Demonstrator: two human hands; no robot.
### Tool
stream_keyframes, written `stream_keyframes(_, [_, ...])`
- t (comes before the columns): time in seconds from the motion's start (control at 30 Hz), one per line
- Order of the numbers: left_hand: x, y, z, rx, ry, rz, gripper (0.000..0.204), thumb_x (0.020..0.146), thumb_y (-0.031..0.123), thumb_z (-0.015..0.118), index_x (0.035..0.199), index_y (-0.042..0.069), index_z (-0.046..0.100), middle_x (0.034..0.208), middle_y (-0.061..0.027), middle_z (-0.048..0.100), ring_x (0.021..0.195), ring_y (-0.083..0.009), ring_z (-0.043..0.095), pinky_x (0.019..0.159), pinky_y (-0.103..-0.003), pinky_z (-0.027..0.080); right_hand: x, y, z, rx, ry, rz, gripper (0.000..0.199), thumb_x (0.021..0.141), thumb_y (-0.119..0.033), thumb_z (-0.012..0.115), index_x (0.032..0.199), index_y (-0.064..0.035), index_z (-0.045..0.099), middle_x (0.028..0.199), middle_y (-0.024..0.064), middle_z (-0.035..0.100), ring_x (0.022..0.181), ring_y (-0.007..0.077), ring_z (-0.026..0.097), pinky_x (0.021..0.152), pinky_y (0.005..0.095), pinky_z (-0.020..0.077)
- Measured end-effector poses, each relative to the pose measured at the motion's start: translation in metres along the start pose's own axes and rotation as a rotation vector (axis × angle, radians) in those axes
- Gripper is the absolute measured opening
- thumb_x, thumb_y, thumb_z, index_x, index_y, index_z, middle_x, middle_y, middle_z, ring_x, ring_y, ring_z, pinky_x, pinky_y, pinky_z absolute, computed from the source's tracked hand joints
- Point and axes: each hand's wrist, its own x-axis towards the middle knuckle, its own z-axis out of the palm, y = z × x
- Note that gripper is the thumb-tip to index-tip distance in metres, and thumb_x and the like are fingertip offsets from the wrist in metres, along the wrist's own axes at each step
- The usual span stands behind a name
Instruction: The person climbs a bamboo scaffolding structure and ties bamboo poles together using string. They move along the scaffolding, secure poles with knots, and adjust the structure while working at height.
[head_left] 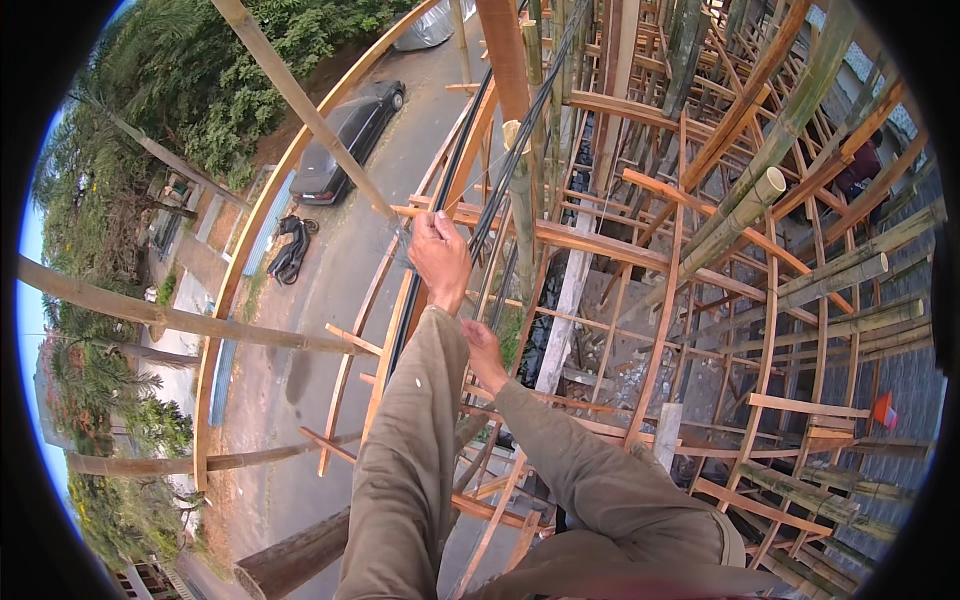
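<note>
My left hand (440, 258) is closed in a pinch beside the curved wooden beam (388, 385) and the black cable (463, 150) running along it. Thin wire strands (403, 243) show by its fingers, but what the fingers hold is hidden. Lower down, my right hand (486, 358) is near the inner side of my left forearm, its fingers partly covered by the sleeve. A bundle of dark cables (508, 178) passes to the right of my left hand, next to an upright bamboo pole (522, 215).
Wooden battens (600, 240) and bamboo posts (735, 222) form a dense framework on the right. Bamboo poles (190, 318) extend left to a curved outer rail (222, 330). On the road far below stand a dark car (345, 140) and a motorcycle (291, 248). An orange-red object (884, 411) is far right.
</note>
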Motion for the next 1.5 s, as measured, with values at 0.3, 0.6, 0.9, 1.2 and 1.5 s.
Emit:
stream_keyframes(0.3, [-0.002,-0.003,-0.043,0.178,-0.253,0.012,0.021,0.092,0.015,0.062,0.079,-0.001,0.061,0.067,-0.021,0.062,0.062,-0.0389,0.063,0.062,-0.047,0.047,-0.003,-0.016,-0.029,-0.218,0.138,-0.021,0.033,0.098,-0.012,0.06,0.128,0.0035,0.058,0.122,0.0121,0.065,0.117,0.0202,0.06,0.1,0.0344,0.0476])
stream_keyframes(0.6, [-0.012,0.011,-0.041,0.149,-0.289,0.009,0.027,0.09,0.018,0.064,0.073,-0.002,0.058,0.063,-0.0185,0.06,0.057,-0.0334,0.06,0.058,-0.044,0.046,0.121,-0.133,-0.01,0.087,0.054,-0.017,0.036,0.104,-0.033,0.056,0.12,-0.0013,0.061,0.107,0.0083,0.066,0.101,0.0177,0.062,0.091,0.036,0.0501])
stream_keyframes(0.9, [-0.016,-0.021,-0.042,0.212,-0.315,-0.023,0.028,0.089,0.019,0.064,0.073,-0.002,0.058,0.063,-0.0193,0.059,0.059,-0.0337,0.061,0.059,-0.045,0.046,0.126,-0.159,-0.003,0.363,-0.053,0.243,0.023,0.104,-0.031,0.057,0.108,-0.0082,0.061,0.09,0.0025,0.06,0.083,0.0203,0.063,0.076,0.041,0.0544])
stream_keyframes(1.2, [-0.001,0.063,-0.058,-0.469,-0.314,-0.014,0.019,0.1,0.009,0.061,0.082,0.002,0.058,0.066,0.0091,0.05,0.059,0.0016,0.039,0.049,-0.019,0.029,0.133,-0.14,-0.008,0.407,-0.072,0.207,0.021,0.104,-0.029,0.056,0.109,-0.0089,0.06,0.092,0.0018,0.059,0.084,0.0178,0.062,0.075,0.0359,0.0538])
stream_keyframes(1.5, [-0.029,0.185,-0.145,-0.35,-0.348,0.1,0.015,0.099,0.008,0.063,0.087,-0.001,0.062,0.07,0.0059,0.054,0.062,0.0,0.044,0.052,-0.019,0.033,0.117,-0.164,0.003,0.178,0.018,0.012,0.036,0.106,-0.028,0.052,0.129,-0.0004,0.051,0.125,0.0111,0.054,0.117,0.0224,0.052,0.103,0.037,0.0386])
